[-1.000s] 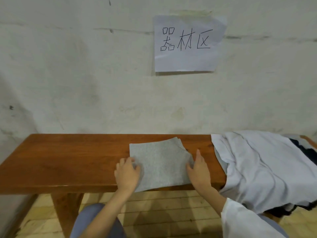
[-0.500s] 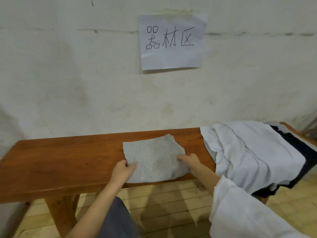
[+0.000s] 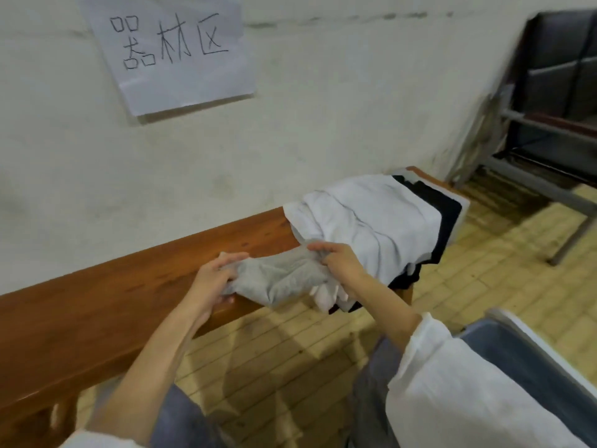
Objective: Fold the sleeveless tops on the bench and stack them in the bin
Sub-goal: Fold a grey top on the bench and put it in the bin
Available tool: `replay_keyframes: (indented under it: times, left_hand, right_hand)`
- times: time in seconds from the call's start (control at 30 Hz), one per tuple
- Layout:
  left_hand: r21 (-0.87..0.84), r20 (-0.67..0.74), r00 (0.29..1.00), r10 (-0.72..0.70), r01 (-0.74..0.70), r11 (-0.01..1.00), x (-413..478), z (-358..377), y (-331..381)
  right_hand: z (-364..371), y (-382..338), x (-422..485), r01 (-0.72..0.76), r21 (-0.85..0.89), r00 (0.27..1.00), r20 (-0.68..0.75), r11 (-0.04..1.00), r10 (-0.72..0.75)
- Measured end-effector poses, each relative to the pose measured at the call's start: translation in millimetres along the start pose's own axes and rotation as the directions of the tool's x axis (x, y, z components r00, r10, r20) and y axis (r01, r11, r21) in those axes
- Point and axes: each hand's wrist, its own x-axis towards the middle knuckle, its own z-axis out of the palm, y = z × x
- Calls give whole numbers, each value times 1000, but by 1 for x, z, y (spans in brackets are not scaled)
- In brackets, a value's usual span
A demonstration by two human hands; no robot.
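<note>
The fingers (image 3: 233, 255) of the left hand (image 3: 210, 282) are curled and pinch the left end of a small, folded, grey knit sleeveless top (image 3: 284, 278). The fingers (image 3: 318, 247) of the right hand (image 3: 344, 261) are curled round its right end and bunch the cloth there. The garment hangs between the two hands at the centre of the frame, sagging in the middle, over the front edge of the long, reddish-brown wooden surface (image 3: 97, 302). Whether its underside touches the wood cannot be told. The fabric is plain, matt and flecked, with no visible print, and it is creased where it is gripped. Judged from the sag, it is light, soft and limp. It is not fragile, but its fold is likely to open if it is carried by one point. Take hold at both ends through all layers, or support it from beneath. Just right of the right hand, a heap of white and black tops (image 3: 371, 221) drapes over the right end of the surface. At the lower right of the frame lies a blue-grey container with a pale rim (image 3: 533, 360), probably the bin.
</note>
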Motion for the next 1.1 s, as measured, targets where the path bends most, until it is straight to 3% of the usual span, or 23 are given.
replay_keyframes:
  times: [0.17,0.3,0.4,0.53,0.8,1.0,1.1]
  left_hand:
    - [133,182,979,94,-119,984,-10,139,46]
    - [221,360,925,119,-208,953,-22,251,59]
    - [297,498,865,56,-230,927,-31,329,48]
    - [528,599,789,-139,-258,809,-38,421,23]
    - [842,485,696,-529,-207,499,-35,529,-87]
    - [903,409,679,-609,-207,376,-28,550,-153]
    - [885,442,694,-568,-238,399,-19,565,-163]
  right_hand:
    - [-129,31,-34,-6,73,959,-282,997,26]
    - [-231,79,-55,-31,180,904,-415,983,105]
    - [-290,130,-80,-101,226,847,-491,969,202]
    - [-338,199,-113,-195,333,771,-530,923,354]
    - [-345,344,-149,-434,452,642,-452,779,619]
    - [-336,410,-153,-529,534,576,-345,660,741]
    - [-344,429,-139,-515,559,563,-351,650,748]
